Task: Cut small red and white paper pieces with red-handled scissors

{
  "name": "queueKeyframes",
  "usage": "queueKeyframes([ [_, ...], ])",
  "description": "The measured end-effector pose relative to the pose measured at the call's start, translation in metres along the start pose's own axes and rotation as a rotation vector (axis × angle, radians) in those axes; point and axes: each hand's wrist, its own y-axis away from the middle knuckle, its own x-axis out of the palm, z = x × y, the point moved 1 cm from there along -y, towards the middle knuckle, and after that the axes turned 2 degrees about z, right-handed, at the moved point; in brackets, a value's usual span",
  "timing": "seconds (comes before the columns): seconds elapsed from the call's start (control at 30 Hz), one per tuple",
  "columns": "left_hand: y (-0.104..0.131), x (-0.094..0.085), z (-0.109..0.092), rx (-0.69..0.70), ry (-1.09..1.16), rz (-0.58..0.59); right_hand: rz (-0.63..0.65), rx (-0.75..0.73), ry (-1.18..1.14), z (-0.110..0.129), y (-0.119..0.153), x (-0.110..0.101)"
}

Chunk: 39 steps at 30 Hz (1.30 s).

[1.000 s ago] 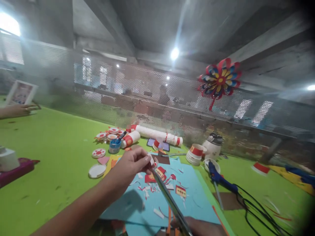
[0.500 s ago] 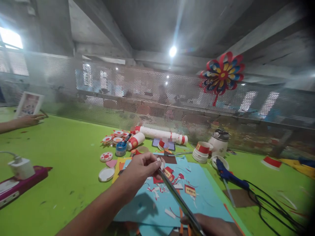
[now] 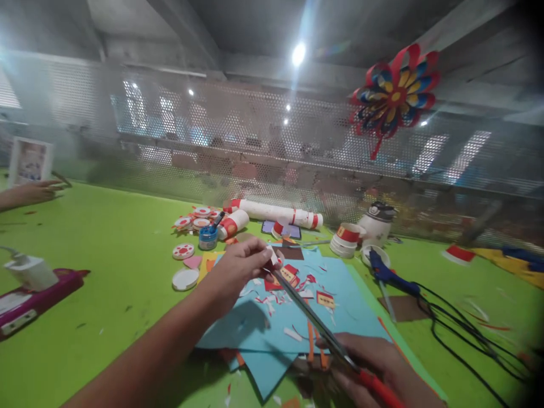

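Note:
My left hand [image 3: 236, 271] pinches a small white paper piece [image 3: 272, 258] with some red on it, above the light blue sheets [image 3: 348, 311]. My right hand [image 3: 378, 362], at lower right, grips long metal scissors [image 3: 306, 309] with red handles. Their blades slant up to the left, and the tips come close to the paper piece; whether they touch it I cannot tell. Below them, red and yellow paper cutouts [image 3: 326, 299] and thin red and white scraps [image 3: 270, 303] are scattered over the blue paper.
A blue glue gun [image 3: 391, 277] with black cable lies at right. Behind are a white-and-red tube [image 3: 272, 212], a blue paint jar [image 3: 208, 237] and stacked white rings [image 3: 343, 246]. A purple power strip [image 3: 68, 282] lies at left. Another person's hand [image 3: 36, 191] is by a picture frame [image 3: 29, 161].
My view has tilted down, so the scene sits higher and more of my right hand and the red scissor handles show. The left hand still holds the paper piece.

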Motion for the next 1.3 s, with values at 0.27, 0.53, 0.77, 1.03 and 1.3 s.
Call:
queueKeyframes([
  [0.27, -0.001, -0.005, -0.005, -0.019, -0.061, 0.035, 0.067, 0.041, 0.073, 0.008, 0.001, -0.011],
  [0.53, -0.003, -0.01, -0.001, -0.06, -0.174, 0.021, 0.087, 0.088, -0.162, 0.0, -0.007, -0.004],
  [0.77, -0.001, -0.007, -0.005, -0.094, -0.26, 0.033, 0.155, 0.032, -0.22, 0.002, -0.007, -0.006],
  [1.03, -0.001, -0.005, -0.003, -0.072, -0.219, 0.001, 0.115, -0.022, -0.247, 0.002, -0.006, -0.004],
  [1.3, 0.0, -0.001, -0.002, -0.059, -0.15, -0.041, 0.116, 0.009, -0.196, 0.011, -0.004, -0.003],
])
